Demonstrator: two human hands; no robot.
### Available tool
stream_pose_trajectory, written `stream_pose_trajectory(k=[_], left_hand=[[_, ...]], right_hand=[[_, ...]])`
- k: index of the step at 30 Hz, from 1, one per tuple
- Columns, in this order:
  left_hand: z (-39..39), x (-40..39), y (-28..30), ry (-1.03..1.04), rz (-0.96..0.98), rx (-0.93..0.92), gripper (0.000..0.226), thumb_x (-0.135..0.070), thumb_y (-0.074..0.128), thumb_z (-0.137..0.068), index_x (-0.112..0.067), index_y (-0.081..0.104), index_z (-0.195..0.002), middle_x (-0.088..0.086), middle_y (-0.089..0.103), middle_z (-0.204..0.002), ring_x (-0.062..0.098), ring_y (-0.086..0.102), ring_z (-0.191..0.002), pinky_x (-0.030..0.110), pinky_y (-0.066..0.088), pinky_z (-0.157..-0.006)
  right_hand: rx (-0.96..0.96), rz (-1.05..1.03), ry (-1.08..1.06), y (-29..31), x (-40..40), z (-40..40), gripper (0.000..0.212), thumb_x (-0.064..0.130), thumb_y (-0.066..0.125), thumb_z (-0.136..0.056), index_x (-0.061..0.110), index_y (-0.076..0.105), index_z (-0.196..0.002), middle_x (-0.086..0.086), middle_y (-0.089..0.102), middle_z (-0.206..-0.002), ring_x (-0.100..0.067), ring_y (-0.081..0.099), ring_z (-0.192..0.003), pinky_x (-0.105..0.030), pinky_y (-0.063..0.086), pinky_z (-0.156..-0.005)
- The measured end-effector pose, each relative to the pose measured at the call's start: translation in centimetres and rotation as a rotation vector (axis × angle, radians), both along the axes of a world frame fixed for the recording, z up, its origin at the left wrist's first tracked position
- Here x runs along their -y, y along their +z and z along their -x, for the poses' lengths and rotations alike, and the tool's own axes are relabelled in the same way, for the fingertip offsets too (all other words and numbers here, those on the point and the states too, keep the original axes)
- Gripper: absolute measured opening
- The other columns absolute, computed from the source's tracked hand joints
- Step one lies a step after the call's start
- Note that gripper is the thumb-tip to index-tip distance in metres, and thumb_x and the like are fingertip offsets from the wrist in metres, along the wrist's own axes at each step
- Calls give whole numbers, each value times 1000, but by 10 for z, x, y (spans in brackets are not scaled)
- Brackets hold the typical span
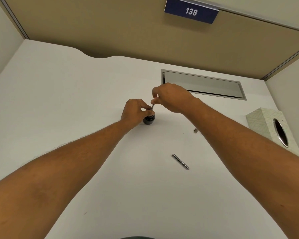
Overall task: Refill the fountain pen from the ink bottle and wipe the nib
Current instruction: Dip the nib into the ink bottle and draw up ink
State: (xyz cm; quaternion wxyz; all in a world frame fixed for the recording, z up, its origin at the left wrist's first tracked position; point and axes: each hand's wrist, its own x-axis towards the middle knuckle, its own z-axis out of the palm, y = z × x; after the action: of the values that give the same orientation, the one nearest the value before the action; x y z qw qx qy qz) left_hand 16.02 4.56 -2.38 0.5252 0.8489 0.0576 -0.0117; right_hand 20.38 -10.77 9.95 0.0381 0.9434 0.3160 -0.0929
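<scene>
A small round dark ink bottle stands on the white desk. The thin metal front part of the fountain pen rises upright from the bottle's mouth, its nib end hidden inside. My left hand pinches the pen's lower end at the bottle's neck. My right hand pinches the pen's top end between thumb and fingers. A loose metal pen barrel lies on the desk nearer to me. Another small metal pen piece pokes out from under my right forearm.
A tissue box with an oval opening stands at the right edge. A metal cable hatch is set into the desk behind my hands. Tan partition walls with a blue "138" sign close off the back.
</scene>
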Motion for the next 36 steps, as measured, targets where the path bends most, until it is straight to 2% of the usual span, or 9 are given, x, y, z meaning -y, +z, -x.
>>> stream_pose_trajectory(k=[2,5,12,17,20,26,30,33,36], left_hand=[[1,1,2,-3,-7,-2,21,-22,91,-79,-10,86,-96,4,82,-101,18,68,-91,28,50,-80],[1,0,3,-3,-7,-5,22,-23,91,-79,-10,86,-96,5,82,-101,21,70,-94,34,53,-84],[1,0,1,-9,-24,-8,19,-24,91,-79,-13,87,-95,2,82,-101,21,71,-96,32,51,-81],[2,-1,2,-1,-11,-15,20,-24,91,-78,-13,86,-94,3,82,-101,23,71,-97,41,56,-89],[2,-1,2,-5,-11,-14,21,-25,92,-78,-13,87,-94,3,82,-99,22,71,-95,41,56,-87],[1,-1,0,4,-6,-14,20,-24,91,-78,-13,86,-95,2,83,-102,19,69,-92,33,52,-82],[1,-2,0,10,-1,-26,21,-25,91,-78,-13,86,-95,-1,82,-101,8,65,-82,20,44,-72],[1,-2,1,11,4,-27,22,-25,91,-79,-12,86,-96,0,81,-100,9,65,-83,21,44,-75],[2,-2,1,12,27,-26,22,-24,92,-78,-11,86,-96,2,81,-99,16,66,-88,27,47,-78]], right_hand=[[-87,-67,-9,6,3,-4,15,25,69,-99,18,70,-112,-5,73,-104,-27,67,-89,-28,40,-62],[-82,-42,-21,6,4,-6,8,12,64,-101,12,72,-104,-7,75,-103,-27,69,-89,-26,38,-60],[40,41,-115,-1,-6,3,37,40,50,-108,9,69,-103,-15,68,-98,-31,54,-75,-36,40,-65],[-133,-89,-116,10,-4,-2,24,33,68,-99,17,71,-117,-7,73,-109,-29,66,-91,-33,46,-73],[-166,-76,-89,14,-2,-2,14,21,70,-98,13,74,-107,-9,75,-107,-28,68,-90,-33,50,-73],[-3,74,-103,1,-9,3,26,32,59,-106,10,70,-114,-15,70,-108,-37,69,-95,-36,44,-68],[-46,-12,-133,1,-9,3,30,39,60,-104,11,69,-106,-12,71,-102,-31,65,-85,-35,44,-67],[-179,-147,-113,8,-3,3,20,28,69,-99,16,71,-114,-7,75,-107,-27,68,-94,-39,56,-80],[-113,-136,-95,8,2,2,13,13,63,-99,13,75,-103,-6,77,-101,-28,70,-93,-43,59,-81]])
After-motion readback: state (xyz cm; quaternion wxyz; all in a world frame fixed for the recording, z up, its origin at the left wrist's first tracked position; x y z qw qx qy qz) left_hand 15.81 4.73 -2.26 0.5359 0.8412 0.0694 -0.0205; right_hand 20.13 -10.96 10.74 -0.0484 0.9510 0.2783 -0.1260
